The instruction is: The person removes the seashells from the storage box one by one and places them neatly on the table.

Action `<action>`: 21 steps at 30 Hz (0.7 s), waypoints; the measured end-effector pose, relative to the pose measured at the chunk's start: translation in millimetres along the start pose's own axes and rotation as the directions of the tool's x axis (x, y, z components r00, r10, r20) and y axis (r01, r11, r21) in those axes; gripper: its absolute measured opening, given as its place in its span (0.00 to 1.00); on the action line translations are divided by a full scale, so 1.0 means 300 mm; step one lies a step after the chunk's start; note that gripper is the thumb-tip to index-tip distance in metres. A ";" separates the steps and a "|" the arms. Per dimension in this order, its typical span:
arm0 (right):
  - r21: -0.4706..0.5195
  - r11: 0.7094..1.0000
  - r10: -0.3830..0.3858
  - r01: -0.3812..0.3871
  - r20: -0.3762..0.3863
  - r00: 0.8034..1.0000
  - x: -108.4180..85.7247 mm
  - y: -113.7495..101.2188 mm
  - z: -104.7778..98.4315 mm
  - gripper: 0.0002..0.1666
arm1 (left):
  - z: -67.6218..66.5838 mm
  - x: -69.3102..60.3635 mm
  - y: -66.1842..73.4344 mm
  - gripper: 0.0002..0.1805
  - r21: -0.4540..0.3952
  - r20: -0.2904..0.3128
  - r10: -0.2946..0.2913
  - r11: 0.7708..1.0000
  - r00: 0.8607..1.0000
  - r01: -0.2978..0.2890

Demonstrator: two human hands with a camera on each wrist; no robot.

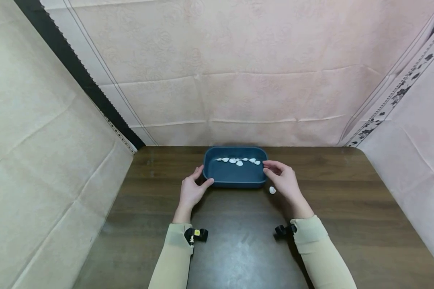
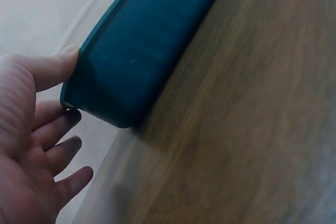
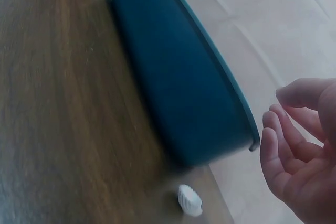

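Observation:
A blue tray [image 1: 235,185] lies on the table, with several small white shells [image 1: 232,160] in a rough row inside it and one shell [image 1: 239,163] just below that row. My left hand [image 1: 192,190] grips the tray's left end; in the left wrist view the thumb of that hand [image 2: 31,114] presses on the rim of the tray [image 2: 121,51]. Beside the right end is my right hand [image 1: 285,181], and the right wrist view shows its bent fingers [image 3: 281,140] just off the tray [image 3: 184,77], holding nothing visible. One white shell [image 1: 272,190] rests on the table below this hand.
The brown wooden table [image 1: 148,208] meets a pale cloth backdrop [image 1: 238,100] just behind the tray. Cloth panels [image 1: 58,160] also rise at the left and right sides. The ridged loose shell [image 3: 189,200] is close to the tray's corner.

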State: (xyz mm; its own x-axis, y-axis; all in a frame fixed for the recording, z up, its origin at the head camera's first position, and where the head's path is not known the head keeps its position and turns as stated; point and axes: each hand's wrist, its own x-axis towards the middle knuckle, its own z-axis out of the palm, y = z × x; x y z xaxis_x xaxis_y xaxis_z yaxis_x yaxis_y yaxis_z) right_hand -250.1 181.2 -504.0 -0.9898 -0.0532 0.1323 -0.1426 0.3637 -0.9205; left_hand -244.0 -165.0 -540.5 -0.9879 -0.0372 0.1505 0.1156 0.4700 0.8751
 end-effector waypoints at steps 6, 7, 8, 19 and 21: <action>-0.015 0.999 -0.050 0.050 0.042 0.998 0.006 -0.022 0.025 0.20 | -0.002 0.000 -0.009 0.38 0.024 -0.020 0.019 1.000 1.000 -0.019; -0.014 0.998 -0.059 0.060 0.049 0.997 0.005 -0.027 0.029 0.20 | -0.002 0.000 -0.010 0.39 0.026 -0.020 0.020 0.999 1.000 -0.020; -0.012 0.998 -0.067 0.068 0.055 0.996 0.005 -0.033 0.034 0.21 | -0.002 0.001 -0.011 0.39 0.025 -0.020 0.020 0.999 1.000 -0.020; -0.065 0.989 -0.123 0.134 0.152 0.981 0.041 -0.084 0.123 0.16 | -0.001 0.001 -0.002 0.38 0.017 -0.018 0.018 1.000 1.000 -0.018; -0.083 0.986 -0.128 0.144 0.169 0.977 0.053 -0.088 0.144 0.16 | -0.001 0.001 0.002 0.38 0.015 -0.016 0.019 1.000 1.000 -0.018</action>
State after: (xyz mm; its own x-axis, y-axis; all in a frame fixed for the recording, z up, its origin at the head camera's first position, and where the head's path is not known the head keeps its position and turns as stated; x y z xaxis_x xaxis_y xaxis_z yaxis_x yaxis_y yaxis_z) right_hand -262.0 130.7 -493.5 -0.9487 -0.2562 0.1853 -0.2832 0.4280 -0.8583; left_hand -244.3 -165.0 -539.9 -0.9838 -0.0426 0.1740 0.1321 0.4835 0.8653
